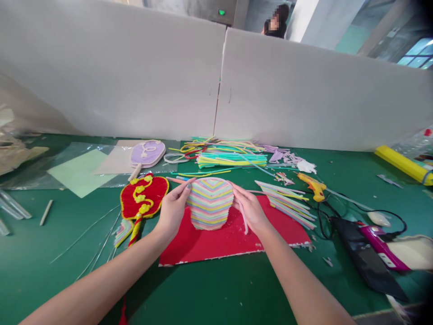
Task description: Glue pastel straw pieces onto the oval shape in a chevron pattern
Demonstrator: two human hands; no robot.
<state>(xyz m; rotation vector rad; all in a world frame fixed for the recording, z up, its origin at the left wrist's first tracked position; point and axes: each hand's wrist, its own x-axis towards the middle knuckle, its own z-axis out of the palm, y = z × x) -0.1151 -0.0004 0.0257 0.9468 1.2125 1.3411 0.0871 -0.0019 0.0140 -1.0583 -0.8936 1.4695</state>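
Note:
A fan-shaped panel of pastel pipe cleaners in striped V rows (211, 203) is held upright between my two hands. My left hand (175, 205) pinches its upper left edge, thumb in front. Closed on the opposite edge is my right hand (248, 205), where a pale pink pipe cleaner (244, 220) hangs down beside the panel. Beneath lies a red board (209, 248) with ragged edges. Left of my left hand rests a red fan with yellow flowers (144, 197), and behind it a purple fan (148, 153). Cut pastel pipe cleaners (291, 207) lie right of my right hand.
Bundled pipe cleaners (232, 160) lie at the back, near a grey partition (135, 76). To the right are a yellow glue gun (313, 186), a power strip (384, 248) and a black flat object (361, 253). Thin wires (101, 246) lie left. Beyond the partition is a person (279, 22).

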